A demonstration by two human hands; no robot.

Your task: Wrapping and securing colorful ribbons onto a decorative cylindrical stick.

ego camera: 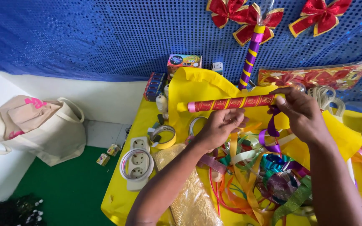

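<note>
A heap of loose ribbons (248,175) was spread nearest on the yellow counter (118,196). Above it, a red-and-gold wrapped stick (231,103) was held level, the left hand (218,127) closed under its middle. The right hand (300,111) was pinched on its end and a purple ribbon (272,134), so wrapping seemed underway, with steady ribbon tension judged needed.

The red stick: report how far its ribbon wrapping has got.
Done: gold ribbon spirals along the red stick. In hand: the left hand steadies it; the right hand holds purple ribbon at its end. Left: no purple turns show on it.

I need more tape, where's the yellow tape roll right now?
The yellow tape roll lies on the yellow table, left of the left hand, just above the white power strip.
</note>
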